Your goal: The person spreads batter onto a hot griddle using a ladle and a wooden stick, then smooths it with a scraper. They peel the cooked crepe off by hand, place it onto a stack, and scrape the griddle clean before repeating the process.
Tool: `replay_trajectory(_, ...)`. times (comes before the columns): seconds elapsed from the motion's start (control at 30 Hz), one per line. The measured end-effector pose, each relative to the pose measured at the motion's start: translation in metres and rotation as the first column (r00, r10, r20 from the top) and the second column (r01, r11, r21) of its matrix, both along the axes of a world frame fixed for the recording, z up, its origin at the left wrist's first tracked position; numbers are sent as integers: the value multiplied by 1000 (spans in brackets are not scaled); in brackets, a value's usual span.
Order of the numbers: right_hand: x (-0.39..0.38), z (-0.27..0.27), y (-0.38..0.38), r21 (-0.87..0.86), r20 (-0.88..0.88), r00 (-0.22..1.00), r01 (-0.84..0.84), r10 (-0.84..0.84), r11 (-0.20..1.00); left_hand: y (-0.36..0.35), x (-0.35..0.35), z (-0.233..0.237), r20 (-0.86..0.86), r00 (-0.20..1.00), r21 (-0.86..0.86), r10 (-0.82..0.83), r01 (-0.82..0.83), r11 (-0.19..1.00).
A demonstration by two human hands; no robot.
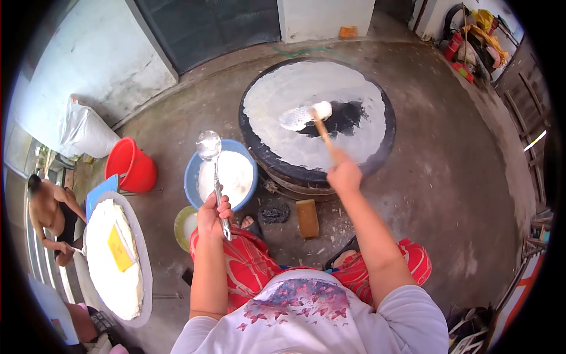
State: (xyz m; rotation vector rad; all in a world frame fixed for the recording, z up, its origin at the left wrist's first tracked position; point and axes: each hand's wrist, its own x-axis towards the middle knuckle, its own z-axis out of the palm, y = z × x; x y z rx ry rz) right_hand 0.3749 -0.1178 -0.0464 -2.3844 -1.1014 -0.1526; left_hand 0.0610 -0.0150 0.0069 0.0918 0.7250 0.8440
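My left hand (212,213) is closed around the handle of a large metal ladle (209,146), its bowl raised and smeared with white batter. Below the ladle stands a blue basin (190,175) of white batter (233,177). My right hand (344,175) grips a wooden-handled spreader (321,128), whose white-coated head rests over the large round black griddle (389,127). A thin white batter layer (283,88) covers most of the griddle, with a dark bare patch (348,120) beside the spreader's head.
At the left, a round board (144,277) bears stacked white sheets (106,283) and a yellow piece (119,248). A red bucket (132,168), a green bowl (178,227) and a brick (307,218) stand around me. Another person (53,215) is at far left.
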Motion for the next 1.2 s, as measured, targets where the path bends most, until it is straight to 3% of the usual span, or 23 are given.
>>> replay_trajectory(0.07,-17,-9,-9,-27,102,939,-326,327,945,1,3,1,2,1000,12,-2,2,1000)
replay_trajectory(0.1,-10,-15,-11,-25,101,941,-323,324,946,2,3,2,12,1000,10,-9,9,1000)
replay_trajectory(0.17,18,-26,-16,-135,204,962,-153,179,979,1,2,3,15,1000,7,-17,17,1000)
replay_trajectory(0.2,30,-10,-16,-264,141,988,-21,60,964,1,3,4,6,1000,5,-21,21,1000)
replay_trajectory(0.3,55,6,-16,-173,57,997,57,-48,983,0,4,2,-16,999,6,-34,34,999)
replay_trajectory(0.33,51,5,-15,-43,-50,995,87,-89,995,1,3,1,-28,999,13,-30,30,999)
replay_trajectory(0.37,44,1,-16,-39,-50,994,95,-97,995,1,4,2,-28,999,16,-38,39,999)
replay_trajectory(0.43,24,-6,-22,121,-4,994,-108,109,987,2,5,3,-19,1000,-16,-7,7,1000)
replay_trajectory(0.47,21,-2,-28,0,6,984,-180,180,984,2,5,2,-25,1000,-12,-9,9,1000)
replay_trajectory(0.5,32,-7,-29,2,2,985,-174,174,985,3,6,2,-29,999,-10,-15,15,1000)
replay_trajectory(0.57,67,-18,-30,-89,104,994,47,-38,995,2,6,2,-33,999,6,-33,33,999)
replay_trajectory(0.7,79,3,-33,-86,75,990,124,-118,989,4,6,-3,-43,997,20,-60,61,998)
replay_trajectory(0.77,53,-7,-33,46,-19,982,188,-188,981,3,8,0,-65,998,-41,8,-10,999)
replay_trajectory(0.83,43,-7,-35,34,-4,993,119,-119,992,2,12,5,-70,998,-24,10,-12,1000)
replay_trajectory(0.9,53,-21,-36,-124,145,989,40,-22,991,0,12,7,-55,998,-28,15,-17,999)
replay_trajectory(0.97,75,-19,-39,-93,182,976,139,-120,986,-1,12,6,-78,997,-45,1,-4,999)
replay_trajectory(1.07,84,13,-48,-169,-33,976,209,-217,963,4,8,2,-69,997,-27,-25,23,999)
replay_trajectory(1.1,83,7,-51,-168,-28,975,213,-220,963,4,5,-2,-54,998,-10,-32,32,999)
replay_trajectory(1.17,82,-17,-54,-32,-307,928,210,-210,977,6,6,-4,-20,999,-16,-34,34,999)
replay_trajectory(1.2,90,-24,-57,110,-402,911,154,-98,982,5,7,-1,-32,999,-17,-22,22,1000)
